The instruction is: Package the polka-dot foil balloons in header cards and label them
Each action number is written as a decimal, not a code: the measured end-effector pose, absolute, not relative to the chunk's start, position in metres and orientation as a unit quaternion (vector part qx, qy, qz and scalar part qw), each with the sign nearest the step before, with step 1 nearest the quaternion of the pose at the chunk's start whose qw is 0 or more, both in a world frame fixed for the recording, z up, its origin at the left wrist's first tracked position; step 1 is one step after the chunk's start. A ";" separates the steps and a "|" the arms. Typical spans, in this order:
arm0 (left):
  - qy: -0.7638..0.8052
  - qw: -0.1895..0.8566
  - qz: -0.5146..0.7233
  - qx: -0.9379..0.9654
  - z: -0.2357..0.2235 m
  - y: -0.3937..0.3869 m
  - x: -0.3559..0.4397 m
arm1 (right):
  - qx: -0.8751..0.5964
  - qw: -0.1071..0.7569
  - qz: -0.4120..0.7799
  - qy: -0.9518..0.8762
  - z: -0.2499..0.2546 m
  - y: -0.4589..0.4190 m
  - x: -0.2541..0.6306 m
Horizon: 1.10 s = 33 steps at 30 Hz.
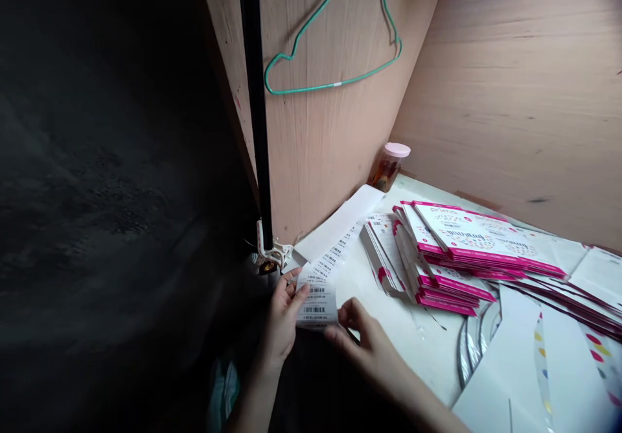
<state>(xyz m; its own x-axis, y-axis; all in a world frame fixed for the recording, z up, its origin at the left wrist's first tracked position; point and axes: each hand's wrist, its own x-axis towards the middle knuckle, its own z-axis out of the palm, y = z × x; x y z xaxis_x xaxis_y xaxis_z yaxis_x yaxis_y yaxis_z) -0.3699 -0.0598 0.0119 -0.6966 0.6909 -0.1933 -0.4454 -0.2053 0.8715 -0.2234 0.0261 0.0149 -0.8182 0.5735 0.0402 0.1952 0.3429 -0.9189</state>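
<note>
Between the two hands, a narrow strip of glossy white barcode labels [315, 300] tilts just above the tabletop [427, 345], its rows of black bars and small printed codes facing up. The left hand [282, 319] has it by the edge, with thumb and fingers [294, 284] pressed together in a pinch. The right hand [369, 349] lies just beside it, its fingers [352, 313] curved and slightly spread at the strip's lower end; whether they pinch the paper, I cannot tell. A thin, slick strip like this is best controlled by its edges, with the fingertips kept clear of the bars.

Beyond the fingers, the strip runs up to a broad, smooth white paper sheet [335, 222]. To their right lie low, fanned stacks of white cards with magenta edges [457, 258], their glossy faces printed with pink lettering. Farther right and nearer the hands are curved silvery strips [473, 345] and a white sheet with coloured dots [539, 368]. Ahead of the fingers stand a small clear jar with a pink lid [389, 167], a white plastic clamp [272, 249], and a slim black pole [255, 96]. A green coated-wire hanger [330, 44] hangs on a pale pinkish wood panel [321, 154].
</note>
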 end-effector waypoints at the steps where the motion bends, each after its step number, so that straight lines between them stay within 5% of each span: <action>1: 0.502 0.367 0.775 0.108 0.012 -0.059 -0.365 | -0.238 0.195 0.553 -0.774 0.001 0.013 -0.215; 8: 0.623 0.243 0.720 0.188 -0.013 -0.073 -0.353 | -0.270 0.163 0.650 -0.692 -0.058 -0.022 -0.161; 12: 0.777 -0.014 0.472 0.416 -0.017 -0.049 -0.365 | -0.273 0.133 0.608 -0.734 -0.052 -0.021 -0.154; 19: 0.866 -0.019 0.111 0.487 0.010 0.040 -0.416 | -0.274 0.056 0.537 -0.796 -0.062 -0.030 -0.156; 23: 0.859 -0.054 0.104 0.498 0.053 0.051 -0.422 | -0.261 0.065 0.478 -0.836 -0.032 -0.007 -0.150; 29: 0.764 -0.277 0.304 0.496 0.157 0.059 -0.410 | -0.283 0.315 0.373 -0.826 0.057 0.082 -0.160; 33: 0.711 -0.337 0.362 0.500 0.195 0.076 -0.408 | -0.327 0.368 0.360 -0.793 0.072 0.121 -0.173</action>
<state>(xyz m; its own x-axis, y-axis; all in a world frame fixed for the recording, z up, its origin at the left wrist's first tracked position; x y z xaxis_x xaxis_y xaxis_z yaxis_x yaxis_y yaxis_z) -0.4078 0.0761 0.1945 -0.2724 0.4665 0.8415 0.9550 0.2376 0.1774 -0.1727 0.1211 0.0719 -0.5157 0.7832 0.3474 0.2539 0.5269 -0.8111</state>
